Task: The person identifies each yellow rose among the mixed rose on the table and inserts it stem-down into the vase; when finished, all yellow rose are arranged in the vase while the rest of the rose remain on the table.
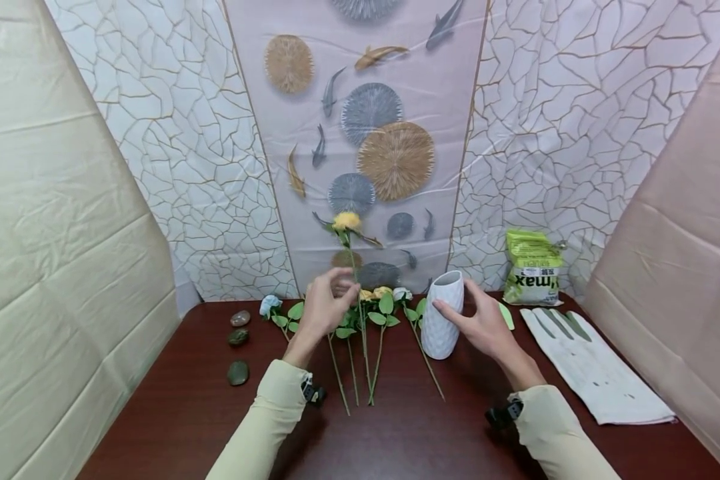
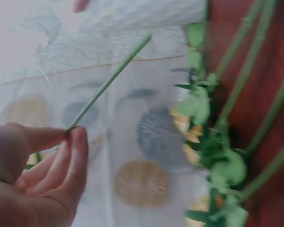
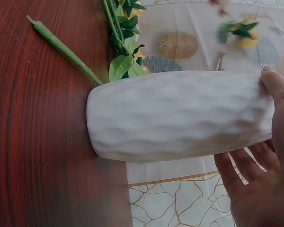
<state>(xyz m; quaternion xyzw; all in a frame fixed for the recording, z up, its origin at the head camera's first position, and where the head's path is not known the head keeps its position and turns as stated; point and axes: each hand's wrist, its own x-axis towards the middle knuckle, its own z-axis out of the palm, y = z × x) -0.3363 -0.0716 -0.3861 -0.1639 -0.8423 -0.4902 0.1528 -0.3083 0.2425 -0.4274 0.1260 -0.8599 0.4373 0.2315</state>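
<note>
My left hand pinches the thin green stem of an artificial yellow flower between thumb and fingertips. The bloom stands above the hand, and the stem's lower end points down. On the right, a white textured vase leans slightly, its mouth upward. My right hand grips it near the top, the thumb on one side and fingers on the other. In the right wrist view the vase's base is close to the tabletop. Between the hands, more yellow flowers and a pale blue flower lie with stems toward me.
Another blue flower lies left of the left hand. Three stones, the nearest a dark green stone, form a column at the table's left. At the right are a green-and-white bag and a white cloth with green marks.
</note>
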